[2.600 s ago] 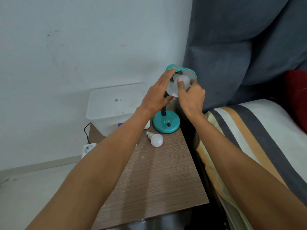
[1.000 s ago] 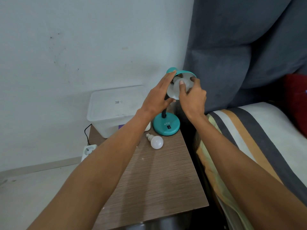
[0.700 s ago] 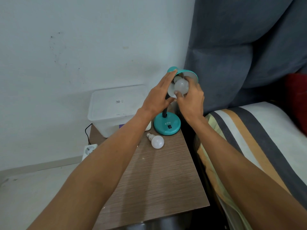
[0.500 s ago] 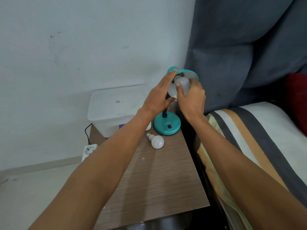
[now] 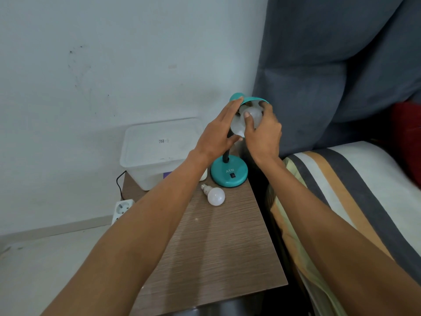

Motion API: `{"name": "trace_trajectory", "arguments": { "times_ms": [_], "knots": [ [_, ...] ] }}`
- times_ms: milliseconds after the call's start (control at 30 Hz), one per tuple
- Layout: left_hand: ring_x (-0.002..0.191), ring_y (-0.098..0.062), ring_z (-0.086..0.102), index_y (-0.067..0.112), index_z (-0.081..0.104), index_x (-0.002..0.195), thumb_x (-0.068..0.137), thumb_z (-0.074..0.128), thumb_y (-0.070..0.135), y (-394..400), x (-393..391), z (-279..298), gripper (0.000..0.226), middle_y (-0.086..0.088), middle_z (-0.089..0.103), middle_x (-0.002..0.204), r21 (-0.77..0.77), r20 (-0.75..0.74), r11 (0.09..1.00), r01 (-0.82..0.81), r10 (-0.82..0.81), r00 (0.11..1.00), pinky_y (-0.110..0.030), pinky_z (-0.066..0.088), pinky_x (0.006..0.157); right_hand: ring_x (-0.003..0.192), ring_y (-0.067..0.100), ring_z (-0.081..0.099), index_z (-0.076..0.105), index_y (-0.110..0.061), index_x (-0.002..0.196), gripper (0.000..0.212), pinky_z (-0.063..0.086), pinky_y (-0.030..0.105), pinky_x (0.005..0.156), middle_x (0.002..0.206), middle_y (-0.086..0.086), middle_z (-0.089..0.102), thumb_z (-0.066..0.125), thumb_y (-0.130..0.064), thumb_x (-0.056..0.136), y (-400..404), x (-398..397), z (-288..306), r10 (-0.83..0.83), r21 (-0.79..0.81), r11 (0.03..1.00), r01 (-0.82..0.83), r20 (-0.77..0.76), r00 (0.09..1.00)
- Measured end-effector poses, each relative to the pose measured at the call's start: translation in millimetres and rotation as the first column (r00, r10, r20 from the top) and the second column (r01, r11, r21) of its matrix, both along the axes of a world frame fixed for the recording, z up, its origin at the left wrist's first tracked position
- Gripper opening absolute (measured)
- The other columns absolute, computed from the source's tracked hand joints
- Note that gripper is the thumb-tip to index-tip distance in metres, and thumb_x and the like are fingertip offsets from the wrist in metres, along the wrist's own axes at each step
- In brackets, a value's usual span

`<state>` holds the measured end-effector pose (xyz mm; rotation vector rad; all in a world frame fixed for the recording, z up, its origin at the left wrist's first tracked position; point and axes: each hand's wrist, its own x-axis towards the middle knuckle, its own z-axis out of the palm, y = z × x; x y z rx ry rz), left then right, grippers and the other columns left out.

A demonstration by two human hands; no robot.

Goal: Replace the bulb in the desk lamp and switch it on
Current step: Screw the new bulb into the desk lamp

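Note:
A teal desk lamp (image 5: 229,175) stands at the far edge of a wooden bedside table (image 5: 211,252), with a black switch on its round base. Its shade (image 5: 255,101) tilts toward me. My left hand (image 5: 218,133) rests flat against the left side of the shade, fingers extended. My right hand (image 5: 262,131) grips a white bulb (image 5: 255,114) inside the shade with thumb and fingers. A second white bulb (image 5: 215,196) lies loose on the table in front of the lamp base.
A white lidded plastic box (image 5: 159,151) sits at the table's back left. A power strip (image 5: 121,208) and black cable lie on the floor by the wall. A striped mattress (image 5: 341,201) and a grey cushion (image 5: 341,65) border the table's right side.
My right hand has shifted its fingers around the bulb in the shade, as if turning it. My left hand stays on the shade. The loose bulb has not moved.

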<state>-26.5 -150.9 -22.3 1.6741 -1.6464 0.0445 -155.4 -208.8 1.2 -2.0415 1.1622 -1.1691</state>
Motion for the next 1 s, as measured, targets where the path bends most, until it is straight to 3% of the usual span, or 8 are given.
{"name": "trace_trajectory", "arguments": {
  "times_ms": [100, 200, 367, 467, 600, 700, 867, 1000],
  "knots": [
    [0.142, -0.028, 0.048, 0.013, 0.027, 0.161, 0.087, 0.079, 0.014, 0.4, 1.9, -1.1, 0.090, -0.009, 0.037, 0.164, -0.004, 0.000, 1.000, -0.004, 0.004, 1.000, -0.038, 0.048, 0.112, 0.112, 0.030, 0.059, 0.052, -0.017, 0.137, 0.045, 0.051, 0.040, 0.096, 0.132, 0.012, 0.049, 0.062, -0.034, 0.096, 3.4, 0.2, -3.0, 0.029, -0.089, 0.995, -0.035, -0.058, 0.998],
    [0.143, -0.027, 0.047, 0.013, 0.027, 0.161, 0.088, 0.079, 0.015, 0.6, 2.4, -2.6, 0.089, -0.008, 0.037, 0.164, -0.005, -0.009, 1.000, -0.013, 0.013, 1.000, -0.040, 0.048, 0.112, 0.113, 0.032, 0.059, 0.049, -0.016, 0.137, 0.059, 0.049, 0.041, 0.096, 0.134, 0.011, 0.048, 0.075, -0.029, 0.086, 1.6, -1.0, -7.3, 0.065, -0.063, 0.995, -0.073, -0.116, 0.991],
    [0.144, -0.028, 0.045, 0.013, 0.028, 0.161, 0.088, 0.080, 0.018, 0.6, 1.3, -1.7, 0.090, -0.009, 0.036, 0.164, 0.004, -0.016, 1.000, -0.004, 0.004, 1.000, -0.034, 0.043, 0.112, 0.095, 0.029, 0.069, 0.061, -0.010, 0.119, 0.050, 0.056, 0.033, 0.078, 0.106, 0.012, 0.071, 0.055, -0.053, 0.094, -4.2, 0.9, -4.1, -0.047, 0.108, 0.993, 0.048, -0.008, 0.999],
    [0.144, -0.028, 0.046, 0.013, 0.027, 0.161, 0.086, 0.080, 0.014, -0.4, 1.5, -1.2, 0.092, -0.008, 0.035, 0.165, 0.008, -0.015, 1.000, -0.007, 0.007, 1.000, -0.037, 0.045, 0.112, 0.104, 0.030, 0.064, 0.055, -0.012, 0.131, 0.047, 0.048, 0.032, 0.082, 0.120, 0.014, 0.062, 0.055, -0.045, 0.098, -0.8, 1.1, -3.0, -0.057, -0.016, 0.998, 0.056, -0.048, 0.997],
    [0.143, -0.028, 0.047, 0.013, 0.026, 0.161, 0.086, 0.080, 0.011, -1.2, 2.8, -2.2, 0.093, -0.008, 0.035, 0.165, 0.004, -0.001, 1.000, -0.007, 0.007, 1.000, -0.039, 0.048, 0.111, 0.107, 0.030, 0.061, 0.054, -0.023, 0.136, 0.043, 0.050, 0.039, 0.092, 0.129, 0.011, 0.048, 0.060, -0.038, 0.096, 3.9, -0.9, -3.4, 0.020, -0.074, 0.997, -0.024, -0.057, 0.998],
    [0.145, -0.027, 0.046, 0.013, 0.026, 0.161, 0.087, 0.079, 0.012, -0.5, 3.3, -2.5, 0.091, -0.008, 0.035, 0.166, 0.001, -0.011, 1.000, -0.009, 0.009, 1.000, -0.039, 0.048, 0.113, 0.110, 0.032, 0.061, 0.052, -0.021, 0.138, 0.052, 0.050, 0.039, 0.094, 0.131, 0.012, 0.051, 0.069, -0.035, 0.090, 1.6, -2.0, -6.9, 0.048, -0.073, 0.996, -0.056, -0.111, 0.993],
    [0.144, -0.031, 0.046, 0.010, 0.027, 0.160, 0.089, 0.079, 0.019, 1.7, -1.2, -0.1, 0.088, -0.013, 0.037, 0.164, -0.002, -0.001, 1.000, -0.005, 0.005, 1.000, -0.028, 0.039, 0.112, 0.096, 0.029, 0.069, 0.062, -0.008, 0.122, 0.058, 0.051, 0.028, 0.073, 0.107, 0.014, 0.071, 0.046, -0.058, 0.098, -6.9, 1.2, -4.4, -0.066, 0.095, 0.993, 0.073, -0.068, 0.995],
    [0.142, -0.029, 0.047, 0.010, 0.027, 0.161, 0.089, 0.079, 0.020, 0.3, -0.5, -1.3, 0.089, -0.012, 0.037, 0.164, -0.003, 0.003, 1.000, 0.002, -0.002, 1.000, -0.029, 0.042, 0.111, 0.107, 0.029, 0.062, 0.053, -0.015, 0.135, 0.044, 0.050, 0.036, 0.088, 0.124, 0.014, 0.058, 0.050, -0.042, 0.101, -2.6, 0.5, -3.2, -0.055, -0.042, 0.998, 0.053, -0.051, 0.997]
  ]
}}
